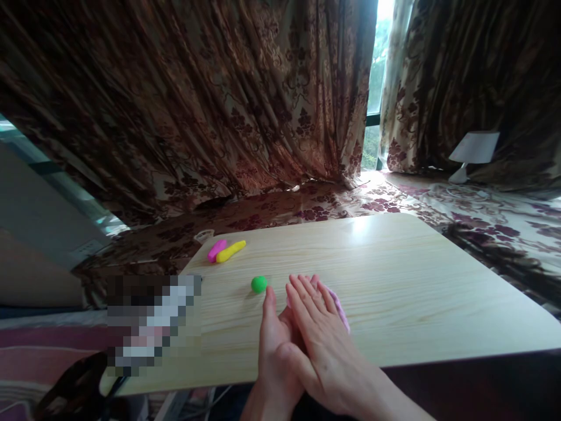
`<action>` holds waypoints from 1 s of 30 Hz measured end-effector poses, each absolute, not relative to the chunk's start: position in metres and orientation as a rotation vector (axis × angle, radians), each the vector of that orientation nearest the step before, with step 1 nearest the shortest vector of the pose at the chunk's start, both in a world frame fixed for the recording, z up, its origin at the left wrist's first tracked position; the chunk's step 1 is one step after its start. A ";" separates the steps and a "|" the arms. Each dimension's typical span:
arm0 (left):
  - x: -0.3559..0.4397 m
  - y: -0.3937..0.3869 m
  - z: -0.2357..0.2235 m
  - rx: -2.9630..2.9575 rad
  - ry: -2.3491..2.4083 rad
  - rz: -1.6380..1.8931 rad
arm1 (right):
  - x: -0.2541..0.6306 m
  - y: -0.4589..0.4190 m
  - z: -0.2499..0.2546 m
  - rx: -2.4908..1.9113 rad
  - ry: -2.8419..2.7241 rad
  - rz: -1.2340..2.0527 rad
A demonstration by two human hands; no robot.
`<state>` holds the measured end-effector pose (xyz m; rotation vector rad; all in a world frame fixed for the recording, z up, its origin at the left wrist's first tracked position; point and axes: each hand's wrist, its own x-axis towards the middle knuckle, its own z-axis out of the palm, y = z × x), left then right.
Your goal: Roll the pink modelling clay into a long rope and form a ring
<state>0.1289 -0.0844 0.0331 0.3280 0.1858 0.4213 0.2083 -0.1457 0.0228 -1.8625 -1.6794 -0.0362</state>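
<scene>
My left hand (272,345) is palm up above the near part of the table, with its thumb pointing forward. Across it lies my right hand (322,330), palm down, its fingers straight and close together. A light purple roll of modelling clay (343,314) is pressed between the two palms. One thin end sticks out past the right hand's fingers, and the rest is mostly hidden. Just ahead of the left thumb sits a round green clay ball (259,285). Farther off, a yellow clay roll (231,252) touches a shorter magenta clay piece (216,251).
The pale wooden table (416,280) has its far edge near a patterned cloth and curtains (263,99). A blurred-out object (153,324) lies at the table's left edge. A white lamp (474,149) stands at the far right, beyond the table.
</scene>
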 end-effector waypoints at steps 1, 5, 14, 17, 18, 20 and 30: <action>0.129 -0.084 0.034 0.324 0.196 0.421 | 0.209 -0.144 0.023 -1.866 -1.674 -0.037; 0.129 -0.082 0.034 0.314 0.225 0.388 | 0.210 -0.141 0.021 -1.917 -1.600 -0.026; 0.125 -0.086 0.042 0.372 0.233 0.363 | 0.238 -0.146 0.029 -1.866 -1.526 0.184; 0.123 -0.081 0.042 0.317 0.229 0.372 | 0.251 -0.161 0.033 -1.787 -1.399 0.243; 0.122 -0.079 0.041 0.300 0.230 0.377 | 0.253 -0.168 0.033 -1.761 -1.380 0.239; 0.122 -0.073 0.043 0.281 0.241 0.385 | 0.252 -0.180 0.032 -1.710 -1.398 0.217; 0.127 -0.082 0.056 0.351 0.423 0.492 | 0.233 -0.184 0.022 -1.677 -1.405 0.073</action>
